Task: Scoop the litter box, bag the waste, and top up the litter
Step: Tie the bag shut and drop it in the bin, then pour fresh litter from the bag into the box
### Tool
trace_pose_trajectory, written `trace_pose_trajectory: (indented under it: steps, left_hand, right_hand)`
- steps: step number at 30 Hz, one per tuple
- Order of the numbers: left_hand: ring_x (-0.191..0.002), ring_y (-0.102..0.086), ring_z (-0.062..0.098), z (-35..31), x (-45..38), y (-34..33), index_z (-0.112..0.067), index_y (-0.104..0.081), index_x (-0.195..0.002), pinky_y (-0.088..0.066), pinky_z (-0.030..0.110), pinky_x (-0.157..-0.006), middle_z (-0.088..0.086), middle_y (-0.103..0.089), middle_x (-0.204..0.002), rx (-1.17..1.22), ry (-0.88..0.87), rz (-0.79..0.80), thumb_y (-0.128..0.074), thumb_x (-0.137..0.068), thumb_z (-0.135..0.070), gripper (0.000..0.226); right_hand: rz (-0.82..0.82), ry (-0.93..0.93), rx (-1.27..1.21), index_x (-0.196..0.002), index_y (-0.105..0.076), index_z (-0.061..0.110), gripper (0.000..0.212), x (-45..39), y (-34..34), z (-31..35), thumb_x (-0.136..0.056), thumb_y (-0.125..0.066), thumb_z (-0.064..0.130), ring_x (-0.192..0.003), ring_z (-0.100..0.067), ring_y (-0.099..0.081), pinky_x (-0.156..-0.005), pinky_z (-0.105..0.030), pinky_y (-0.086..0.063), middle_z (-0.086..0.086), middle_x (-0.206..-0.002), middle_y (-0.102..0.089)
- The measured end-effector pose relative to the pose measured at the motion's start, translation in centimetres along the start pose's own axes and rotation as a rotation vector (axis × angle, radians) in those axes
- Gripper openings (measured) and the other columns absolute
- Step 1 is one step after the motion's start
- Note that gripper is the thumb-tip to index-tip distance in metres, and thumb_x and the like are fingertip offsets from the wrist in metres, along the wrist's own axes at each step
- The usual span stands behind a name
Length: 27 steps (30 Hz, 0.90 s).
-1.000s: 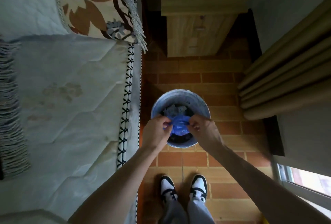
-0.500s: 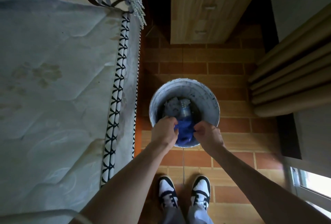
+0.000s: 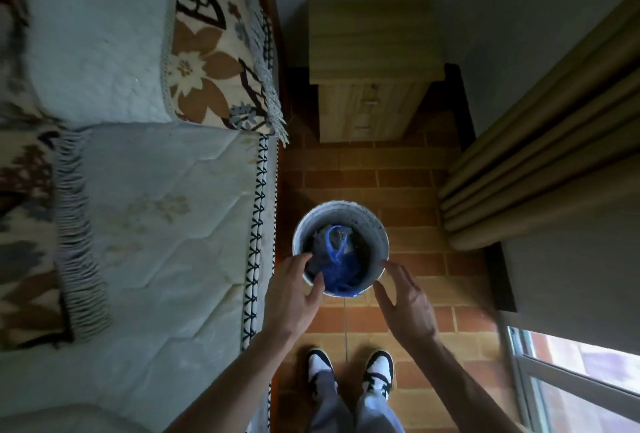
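The blue plastic bag lies inside the round bin, so the waste is contained. The left hand and right hand hover by the rim with fingers spread, holding nothing.

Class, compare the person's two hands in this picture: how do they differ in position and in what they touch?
The left hand overlaps the near rim of the bucket, its fingers curled toward the blue bag; the right hand is spread beside the bucket, clear of the rim. The left hand's fingers bend; the right hand's fingers are straighter and fanned out. Both hands are open and hold nothing.
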<state>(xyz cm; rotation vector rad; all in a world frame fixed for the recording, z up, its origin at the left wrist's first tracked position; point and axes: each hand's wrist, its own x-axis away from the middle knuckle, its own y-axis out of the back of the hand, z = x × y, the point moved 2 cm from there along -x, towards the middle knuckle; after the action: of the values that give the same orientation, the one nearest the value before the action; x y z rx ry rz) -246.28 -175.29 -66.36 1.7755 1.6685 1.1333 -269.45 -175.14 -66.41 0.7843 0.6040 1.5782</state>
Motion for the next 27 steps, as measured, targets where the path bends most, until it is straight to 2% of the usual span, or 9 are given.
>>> trace_pose_trajectory:
  steps: [4, 8, 12, 16, 19, 27]
  left_hand:
    - [-0.123, -0.056, 0.011, -5.7, 3.6, 6.5, -0.019, -0.054, -0.142, -0.042, 0.021, -0.105, -0.003, -0.062, -0.136, -0.070, -0.161, -0.060, -0.054, -0.099, -0.048, 0.051]
    - [-0.128, -0.055, 0.019, -11.5, 6.9, 11.6, -0.013, -0.054, -0.142, -0.043, 0.034, -0.112, 0.002, -0.059, -0.139, -0.122, -0.367, -0.124, -0.055, -0.100, -0.043, 0.052]
    - [-0.136, -0.051, 0.024, -16.4, 9.3, 14.4, -0.010, -0.056, -0.143, -0.039, 0.040, -0.117, 0.007, -0.058, -0.145, -0.189, -0.469, -0.164, -0.052, -0.101, -0.046, 0.055]
    - [-0.142, -0.047, 0.025, -20.7, 12.2, 14.6, -0.008, -0.054, -0.145, -0.033, 0.041, -0.123, 0.009, -0.057, -0.149, -0.178, -0.587, -0.151, -0.051, -0.102, -0.046, 0.058]
    - [-0.142, -0.049, 0.026, -23.6, 14.8, 13.7, -0.006, -0.056, -0.144, -0.038, 0.046, -0.119, 0.010, -0.057, -0.149, -0.140, -0.688, -0.122, -0.056, -0.101, -0.042, 0.056]
    - [-0.151, -0.037, 0.025, -31.2, 23.0, 8.7, -0.011, -0.051, -0.150, -0.035, 0.051, -0.121, 0.009, -0.050, -0.156, -0.114, -0.882, 0.022, -0.048, -0.103, -0.048, 0.060]
  right_hand:
    - [-0.036, 0.042, 0.054, -0.138, -0.055, 0.014, 0.046, 4.2, 6.5, 4.7, -0.095, -0.068, 0.024, -0.120, -0.021, -0.061, -0.092, -0.038, -0.055, -0.003, -0.134, -0.062]
    - [-0.121, 0.036, 0.131, -0.142, -0.051, 0.017, 0.051, 8.9, 12.6, 9.1, -0.096, -0.067, 0.032, -0.129, -0.019, -0.055, -0.100, -0.038, -0.049, -0.002, -0.142, -0.058]
    - [-0.232, 0.008, 0.202, -0.144, -0.050, 0.015, 0.054, 13.0, 17.5, 11.7, -0.097, -0.064, 0.037, -0.140, -0.022, -0.047, -0.111, -0.043, -0.043, -0.003, -0.148, -0.054]
    - [-0.307, -0.042, 0.265, -0.151, -0.043, 0.017, 0.058, 16.7, 21.2, 12.4, -0.102, -0.053, 0.047, -0.148, -0.022, -0.036, -0.117, -0.046, -0.036, -0.003, -0.155, -0.047]
    - [-0.354, -0.135, 0.328, -0.156, -0.036, 0.021, 0.063, 20.2, 23.7, 12.1, -0.103, -0.047, 0.053, -0.153, -0.019, -0.027, -0.123, -0.044, -0.028, 0.000, -0.161, -0.039]
    - [-0.539, -0.433, 0.380, -0.155, -0.039, 0.020, 0.065, 31.8, 28.8, 8.3, -0.102, -0.043, 0.056, -0.152, -0.023, -0.029, -0.124, -0.046, -0.026, -0.004, -0.160, -0.040]
